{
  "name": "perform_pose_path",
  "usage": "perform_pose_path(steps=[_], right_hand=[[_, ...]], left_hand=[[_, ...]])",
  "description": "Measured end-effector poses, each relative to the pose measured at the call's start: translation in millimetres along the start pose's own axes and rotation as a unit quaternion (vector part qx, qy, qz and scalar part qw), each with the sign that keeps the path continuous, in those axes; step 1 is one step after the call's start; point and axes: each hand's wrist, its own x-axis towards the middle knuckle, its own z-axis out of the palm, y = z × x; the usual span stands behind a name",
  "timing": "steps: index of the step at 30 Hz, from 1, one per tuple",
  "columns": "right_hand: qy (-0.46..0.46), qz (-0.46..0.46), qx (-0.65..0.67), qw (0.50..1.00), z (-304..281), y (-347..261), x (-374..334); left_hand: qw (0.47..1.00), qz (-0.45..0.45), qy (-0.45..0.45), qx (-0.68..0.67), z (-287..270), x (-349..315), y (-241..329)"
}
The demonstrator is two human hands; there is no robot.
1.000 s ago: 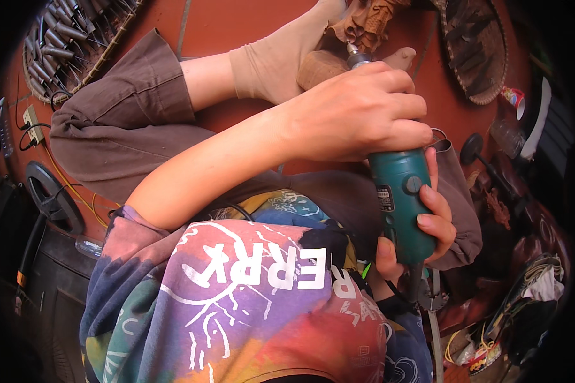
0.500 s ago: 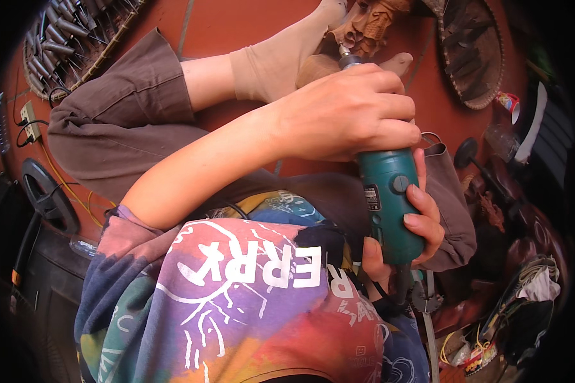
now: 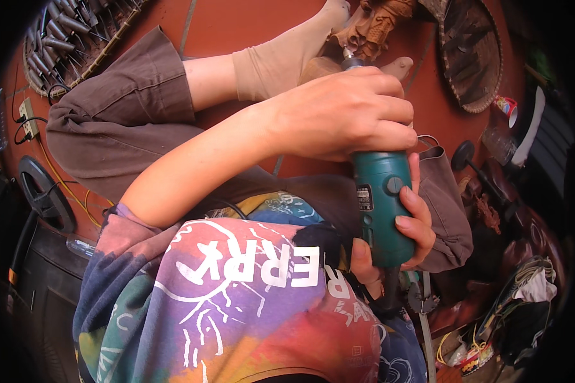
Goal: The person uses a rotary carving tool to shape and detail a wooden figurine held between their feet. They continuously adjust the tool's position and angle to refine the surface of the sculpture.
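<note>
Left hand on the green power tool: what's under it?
The left hand wraps the front of the green power tool. Its dark collar and metal tip show beyond, close to the carved wood. The housing beneath the hand is covered, so can't be seen.

Red tiled floor (image 3: 230,22) under 2 woven trays (image 3: 471,109), power strip (image 3: 28,118)

Looks like a woodcarving workshop on red floor tiles (image 3: 236,25), judging by the carved wooden piece (image 3: 372,32) just beyond the left hand's fingers (image 3: 393,110) and the green rotary tool (image 3: 382,214) held in them. Can be told also from the wicker basket (image 3: 102,59) of slim-shafted hand tools (image 3: 57,32) far to the fingers' left, and a second basket (image 3: 448,71) nearer, on their right.
</note>
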Motion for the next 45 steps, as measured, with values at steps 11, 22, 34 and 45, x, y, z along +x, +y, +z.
perform_pose_path(steps=[11,22,34,45], right_hand=[[0.004,-0.001,-0.023,1.0,-9.8,-0.1,-3.4],[-0.018,-0.012,-0.021,1.0,6.6,2.7,-10.9],[-0.018,-0.008,-0.022,1.0,-1.7,3.5,-15.3],[0.0,-0.007,0.002,1.0,-4.3,5.1,-11.1]], left_hand=[[1.0,0.012,0.007,0.0,4.2,4.5,1.5],[0.999,0.005,-0.032,0.015,-7.7,-5.6,3.6],[1.0,0.017,-0.015,0.001,-0.5,-0.5,3.9],[1.0,0.01,0.003,0.012,4.3,1.1,3.5]])
